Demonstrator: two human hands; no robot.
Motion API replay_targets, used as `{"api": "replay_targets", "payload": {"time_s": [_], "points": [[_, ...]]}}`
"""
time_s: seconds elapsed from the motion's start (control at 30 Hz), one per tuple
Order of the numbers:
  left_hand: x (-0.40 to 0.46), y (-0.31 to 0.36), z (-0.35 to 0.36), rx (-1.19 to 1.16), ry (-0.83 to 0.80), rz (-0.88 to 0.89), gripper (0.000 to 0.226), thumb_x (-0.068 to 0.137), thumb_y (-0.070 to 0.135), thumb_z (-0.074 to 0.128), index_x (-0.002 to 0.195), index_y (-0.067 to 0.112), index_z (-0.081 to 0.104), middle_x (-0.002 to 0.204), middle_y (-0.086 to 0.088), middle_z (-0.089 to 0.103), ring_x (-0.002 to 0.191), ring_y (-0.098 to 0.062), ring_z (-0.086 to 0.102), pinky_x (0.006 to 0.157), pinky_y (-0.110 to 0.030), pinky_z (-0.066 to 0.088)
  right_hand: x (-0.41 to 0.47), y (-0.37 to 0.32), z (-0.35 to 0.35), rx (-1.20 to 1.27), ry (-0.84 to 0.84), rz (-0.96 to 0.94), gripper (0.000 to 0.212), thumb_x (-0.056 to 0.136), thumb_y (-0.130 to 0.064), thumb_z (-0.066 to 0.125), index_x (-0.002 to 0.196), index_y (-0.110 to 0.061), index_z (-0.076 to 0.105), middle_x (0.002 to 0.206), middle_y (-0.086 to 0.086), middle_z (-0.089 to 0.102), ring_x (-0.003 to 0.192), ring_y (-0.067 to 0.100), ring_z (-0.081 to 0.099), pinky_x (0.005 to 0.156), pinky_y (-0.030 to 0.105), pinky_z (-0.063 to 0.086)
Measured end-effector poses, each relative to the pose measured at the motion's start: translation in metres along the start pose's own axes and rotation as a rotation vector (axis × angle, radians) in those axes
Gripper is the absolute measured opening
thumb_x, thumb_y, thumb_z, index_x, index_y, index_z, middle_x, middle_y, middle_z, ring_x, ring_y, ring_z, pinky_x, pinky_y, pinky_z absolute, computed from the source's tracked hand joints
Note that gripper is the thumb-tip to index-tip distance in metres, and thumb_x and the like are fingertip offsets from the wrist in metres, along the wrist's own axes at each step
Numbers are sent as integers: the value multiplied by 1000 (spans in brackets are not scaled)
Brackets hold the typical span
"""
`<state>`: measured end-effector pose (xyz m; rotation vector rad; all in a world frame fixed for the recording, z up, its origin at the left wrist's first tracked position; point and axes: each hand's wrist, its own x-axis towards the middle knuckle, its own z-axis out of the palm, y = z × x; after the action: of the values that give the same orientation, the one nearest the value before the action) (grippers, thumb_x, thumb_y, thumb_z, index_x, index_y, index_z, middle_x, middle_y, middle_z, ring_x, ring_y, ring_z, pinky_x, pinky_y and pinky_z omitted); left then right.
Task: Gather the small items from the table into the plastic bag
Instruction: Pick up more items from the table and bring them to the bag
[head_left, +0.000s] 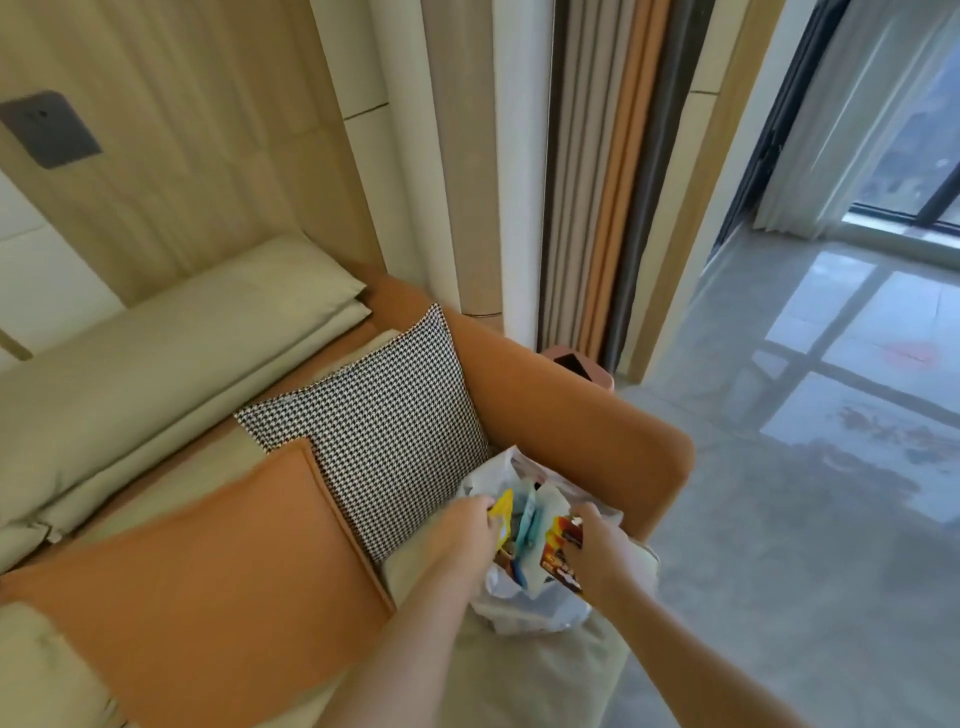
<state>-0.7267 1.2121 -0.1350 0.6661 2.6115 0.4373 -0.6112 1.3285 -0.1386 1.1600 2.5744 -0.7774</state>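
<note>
A white plastic bag (524, 613) sits on the sofa seat beside the orange armrest, its mouth open upward. Several small packets stick out of it: a yellow packet (503, 512), a light blue packet (529, 519) and a red-orange packet (562, 551). My left hand (467, 535) is at the bag's left edge, its fingers closed on the yellow packet. At the right edge, my right hand (597, 551) grips the red-orange packet. No table is in view.
A houndstooth cushion (384, 431) and an orange cushion (208, 582) lean on the sofa left of the bag. The orange armrest (582, 421) rises behind it. A small pink bin (582, 366) stands by the curtains. Grey floor (779, 545) lies to the right.
</note>
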Motion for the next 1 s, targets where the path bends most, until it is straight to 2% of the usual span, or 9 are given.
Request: {"api": "replay_targets", "payload": {"time_s": [0.07, 0.13, 0.23, 0.4, 0.57, 0.7, 0.8, 0.87, 1.0], "points": [[27, -2, 3, 23, -28, 5, 26, 95, 30, 48, 116, 23, 60, 110, 0, 65, 95, -18, 62, 81, -40, 54, 23, -11, 5, -6, -10, 30, 37, 97, -19, 43, 133, -24, 37, 120, -2, 56, 88, 12, 55, 57, 18, 40], [52, -3, 6, 19, -43, 23, 24, 95, 27, 47, 115, 24, 61, 108, 1, 65, 93, -18, 63, 79, -39, 56, 47, -17, 10, 10, -31, 58, 35, 98, -17, 39, 132, -23, 39, 118, -1, 56, 95, 16, 59, 71, 26, 51], [88, -7, 15, 18, -59, 61, 26, 94, 20, 47, 116, 23, 62, 106, 2, 67, 91, -16, 63, 76, -36, 55, 84, -20, 26, 88, -75, 71, 31, 98, -25, 40, 128, -23, 46, 112, -3, 59, 105, 20, 60, 83, 31, 49], [125, -13, 46, 15, -75, 92, 30, 97, 24, 46, 124, 25, 59, 111, 3, 65, 97, -14, 59, 74, -25, 45, 123, -20, 48, 60, -88, 165, 20, 95, -27, 42, 113, -20, 50, 105, 4, 64, 97, 25, 63, 81, 37, 53], [144, -15, 70, -26, -94, 149, 32, 96, 23, 48, 127, 27, 57, 117, 5, 63, 110, -14, 55, 91, -26, 45, 142, -16, 66, 15, -70, 212, 25, 96, -17, 37, 118, -18, 48, 107, 0, 61, 95, 19, 61, 74, 30, 49], [147, -20, 80, -21, -115, 166, 35, 96, 22, 48, 130, 27, 52, 119, 5, 60, 112, -13, 52, 92, -25, 45, 144, -15, 68, -56, -98, 166, 30, 94, -15, 40, 123, -19, 43, 100, -3, 54, 87, 12, 52, 68, 24, 43], [149, -19, 83, -3, -149, 166, 42, 97, 21, 47, 139, 25, 43, 127, 4, 55, 119, -13, 47, 98, -25, 41, 140, -15, 66, -62, -115, 176, 27, 93, -14, 39, 119, -20, 46, 105, -2, 58, 94, 16, 58, 74, 29, 50], [146, -15, 82, 29, -183, 165, 49, 96, 21, 49, 144, 25, 36, 133, 2, 49, 125, -14, 43, 100, -26, 40, 136, -11, 66, -52, -114, 189, 19, 94, -15, 37, 109, -21, 47, 98, -3, 57, 91, 13, 59, 76, 30, 53], [135, -7, 78, 116, -195, 182, 57, 94, 22, 53, 146, 25, 31, 133, -1, 45, 121, -16, 43, 96, -27, 45, 124, -2, 64, -21, -118, 166, 25, 95, -18, 41, 119, -20, 48, 113, 0, 59, 100, 15, 60, 82, 29, 53]]}}
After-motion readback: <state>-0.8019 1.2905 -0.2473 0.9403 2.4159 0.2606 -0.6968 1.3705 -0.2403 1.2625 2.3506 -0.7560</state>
